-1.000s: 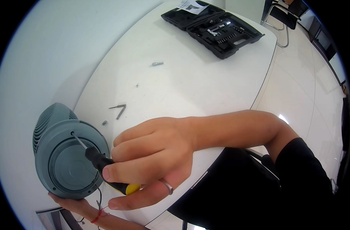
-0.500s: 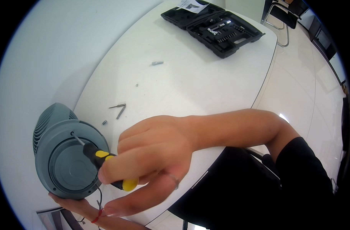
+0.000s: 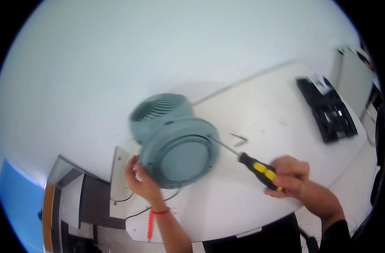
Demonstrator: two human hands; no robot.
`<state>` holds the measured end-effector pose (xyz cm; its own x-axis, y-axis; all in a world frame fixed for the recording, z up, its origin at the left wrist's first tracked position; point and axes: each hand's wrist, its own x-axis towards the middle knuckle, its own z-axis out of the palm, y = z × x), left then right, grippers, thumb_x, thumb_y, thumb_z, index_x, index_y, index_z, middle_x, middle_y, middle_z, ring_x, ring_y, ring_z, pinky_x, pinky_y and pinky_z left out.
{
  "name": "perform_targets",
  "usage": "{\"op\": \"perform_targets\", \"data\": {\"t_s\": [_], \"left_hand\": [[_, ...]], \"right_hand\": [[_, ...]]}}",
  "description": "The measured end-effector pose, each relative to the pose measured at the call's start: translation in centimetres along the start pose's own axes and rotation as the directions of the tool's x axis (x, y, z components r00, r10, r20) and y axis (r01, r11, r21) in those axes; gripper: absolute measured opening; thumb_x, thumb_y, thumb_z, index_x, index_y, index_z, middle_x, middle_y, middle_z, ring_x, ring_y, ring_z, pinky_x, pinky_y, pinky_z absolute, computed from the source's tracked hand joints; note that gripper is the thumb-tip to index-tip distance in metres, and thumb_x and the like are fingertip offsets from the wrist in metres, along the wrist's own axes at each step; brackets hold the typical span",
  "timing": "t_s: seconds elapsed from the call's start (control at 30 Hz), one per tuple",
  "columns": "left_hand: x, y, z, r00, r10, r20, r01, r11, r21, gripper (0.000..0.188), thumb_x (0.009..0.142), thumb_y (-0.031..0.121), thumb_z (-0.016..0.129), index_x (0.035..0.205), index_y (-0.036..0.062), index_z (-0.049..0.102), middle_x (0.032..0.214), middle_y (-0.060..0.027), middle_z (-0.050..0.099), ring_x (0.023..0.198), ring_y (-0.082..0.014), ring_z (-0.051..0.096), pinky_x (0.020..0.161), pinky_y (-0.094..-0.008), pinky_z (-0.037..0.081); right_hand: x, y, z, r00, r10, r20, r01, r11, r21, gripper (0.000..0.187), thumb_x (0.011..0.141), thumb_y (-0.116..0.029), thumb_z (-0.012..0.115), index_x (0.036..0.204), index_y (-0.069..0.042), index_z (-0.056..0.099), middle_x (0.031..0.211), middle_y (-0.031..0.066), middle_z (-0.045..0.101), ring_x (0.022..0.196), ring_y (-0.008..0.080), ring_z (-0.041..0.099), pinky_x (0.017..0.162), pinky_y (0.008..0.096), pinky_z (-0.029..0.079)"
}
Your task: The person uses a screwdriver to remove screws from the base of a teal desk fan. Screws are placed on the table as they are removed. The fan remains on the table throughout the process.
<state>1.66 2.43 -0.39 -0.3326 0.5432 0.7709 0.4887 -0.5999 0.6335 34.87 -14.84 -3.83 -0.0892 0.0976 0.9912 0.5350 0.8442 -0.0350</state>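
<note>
A grey-green desk fan (image 3: 160, 110) lies tipped over, its slatted head toward the wall. Its round base (image 3: 184, 162) has its underside turned toward me. My left hand (image 3: 144, 182) grips the base's lower left edge, thumb and fingers around the rim. In my right hand (image 3: 290, 176) is a screwdriver (image 3: 257, 169) with a black and yellow handle. Its long shaft reaches up and left to a spot near the base's upper right rim. Blur hides whether the tip sits inside a screw hole there.
A bent, thin metal tool (image 3: 239, 140) lies on the white table (image 3: 243, 206) right of the fan. An open black tool case (image 3: 333, 120) sits at the far right. A black cable (image 3: 138, 213) and a red-orange rod (image 3: 149, 225) are near my left forearm.
My view has swung left, so fan and hands appear farther right. My right hand has drawn back along the screwdriver's line and now grips the handle's end; my left hand still holds the base.
</note>
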Motion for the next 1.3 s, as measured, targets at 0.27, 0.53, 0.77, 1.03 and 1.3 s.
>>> {"op": "perform_targets", "data": {"t_s": [0.27, 0.53, 0.77, 1.03, 1.3], "left_hand": [[-4.7, 9.5, 1.6, 0.656, 0.730, 0.194, -0.614, 0.665, -0.425, 0.040, 0.075, 0.003, 0.072, 0.113, 0.0126, 0.074, 0.113, -0.0044, 0.071, 0.092, -0.0268, 0.069, 0.082, -0.0369, 0.050], [-7.4, 13.3, 5.8, 0.482, 0.800, 0.357, -0.633, 0.600, -0.489, 0.064, 0.074, 0.010, 0.074, 0.137, 0.0085, 0.061, 0.134, -0.0060, 0.062, 0.120, -0.0243, 0.060, 0.091, -0.0391, 0.050], [-8.6, 13.7, 7.1, 0.552, 0.796, 0.247, -0.694, 0.603, -0.393, 0.051, 0.075, 0.018, 0.081, 0.124, 0.0104, 0.069, 0.117, 0.0018, 0.071, 0.096, -0.0189, 0.065, 0.080, -0.0337, 0.051], [-9.4, 14.1, 6.7, 0.652, 0.694, 0.306, -0.573, 0.715, -0.401, 0.049, 0.073, 0.006, 0.080, 0.121, 0.0074, 0.072, 0.116, -0.0029, 0.073, 0.082, -0.0181, 0.066, 0.068, -0.0297, 0.054], [-9.4, 13.2, 6.5, 0.620, 0.730, 0.287, -0.632, 0.682, -0.368, 0.048, 0.074, -0.004, 0.071, 0.121, 0.0059, 0.071, 0.114, -0.0028, 0.072, 0.082, -0.0180, 0.065, 0.067, -0.0305, 0.053]], "right_hand": [[-1.4, 0.0, 0.0, 0.986, -0.089, 0.142, 0.106, 0.987, -0.121, 0.031, 0.078, -0.015, 0.082, 0.105, -0.012, 0.069, 0.115, 0.0150, 0.050, 0.089, 0.0297, 0.060, 0.073, 0.0425, 0.058], [-2.0, 0.5, 0.0, 0.993, -0.039, 0.110, 0.065, 0.969, -0.239, 0.059, 0.087, -0.015, 0.060, 0.145, -0.017, 0.052, 0.122, 0.0168, 0.048, 0.103, 0.0336, 0.054, 0.084, 0.0443, 0.049], [-1.7, 0.6, -1.3, 0.996, 0.044, 0.075, -0.023, 0.965, -0.262, 0.055, 0.088, -0.035, 0.076, 0.138, -0.017, 0.060, 0.120, 0.0123, 0.046, 0.093, 0.0261, 0.051, 0.083, 0.0397, 0.044], [0.8, 0.5, 0.0, 0.999, -0.034, -0.029, 0.029, 0.985, -0.167, 0.054, 0.079, -0.013, 0.088, 0.123, -0.009, 0.057, 0.115, 0.0137, 0.052, 0.097, 0.0283, 0.063, 0.084, 0.0404, 0.061], [1.1, 0.2, -0.2, 1.000, -0.031, 0.006, 0.031, 0.989, -0.146, 0.045, 0.070, 0.013, 0.070, 0.113, 0.000, 0.061, 0.115, 0.0150, 0.055, 0.108, 0.0324, 0.070, 0.098, 0.0444, 0.062]]}}
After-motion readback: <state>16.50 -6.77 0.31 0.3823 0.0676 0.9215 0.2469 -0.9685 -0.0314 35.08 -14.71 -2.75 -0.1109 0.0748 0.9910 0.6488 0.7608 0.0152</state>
